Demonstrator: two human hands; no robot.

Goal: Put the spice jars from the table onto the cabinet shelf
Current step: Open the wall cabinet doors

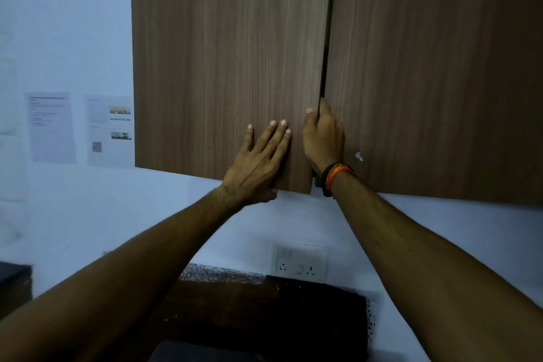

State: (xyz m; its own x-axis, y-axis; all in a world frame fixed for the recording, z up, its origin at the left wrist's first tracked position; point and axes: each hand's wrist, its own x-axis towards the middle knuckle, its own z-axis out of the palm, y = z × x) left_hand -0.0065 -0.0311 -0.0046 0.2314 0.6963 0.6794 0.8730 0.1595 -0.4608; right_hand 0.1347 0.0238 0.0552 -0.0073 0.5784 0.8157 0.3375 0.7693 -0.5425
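At six o'clock lies the dark table [264,317], no spice jars showing on it. Higher, the left hand [258,161] presses flat, fingers straight, on the left cabinet door [223,53]. At its three o'clock, the right hand [321,138] curls around that door's edge beside the right door [440,67].

Two brown wood-grain cabinet doors: left door [229,62] slightly ajar, right door [435,67] flush. Left hand [258,161] pressed flat on the left door near its bottom corner; right hand [321,138], wristbands [335,178] at the wrist, curled around that door's inner edge at the narrow gap. Below, a white wall socket [299,263]; left, two papers [79,129] taped to the wall.
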